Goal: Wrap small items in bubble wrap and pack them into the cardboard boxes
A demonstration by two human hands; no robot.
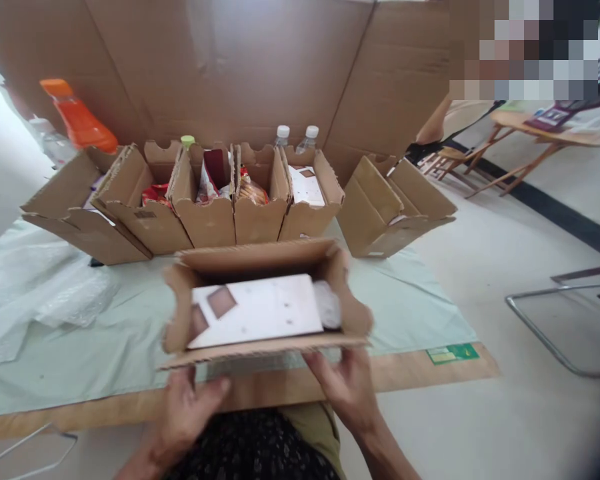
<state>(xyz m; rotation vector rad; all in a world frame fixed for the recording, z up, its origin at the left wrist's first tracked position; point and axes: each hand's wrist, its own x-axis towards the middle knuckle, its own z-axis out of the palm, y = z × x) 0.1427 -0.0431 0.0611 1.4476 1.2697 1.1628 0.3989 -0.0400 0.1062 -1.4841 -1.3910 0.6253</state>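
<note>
Your left hand (187, 403) and right hand (347, 387) meet the open cardboard box (260, 257) only at its near flap (260, 348), and that is where trouble could start. A thin flap bends or tears if it takes any weight. The box also sits right at the near edge of the table (420, 373), so a tug toward you could tip it into your lap. The white card packet (265, 310) lying flat inside, with a crumpled white wrap (329, 305) at its right end, could slide out with it.

Your left hand is loosely curled, about half open, with the thumb out just under the flap. Through the blur I cannot tell whether it touches the cardboard. Your right hand is more open, fingertips up against the flap's right end, closed around nothing.

Farther off, a row of open boxes (205, 220) stands just behind on the pale green cloth (130, 347) — shove the near box away hard and it knocks into them. An orange bottle (77, 120) sits at the far left, and two clear bottles (281, 137) stand behind the row.
</note>
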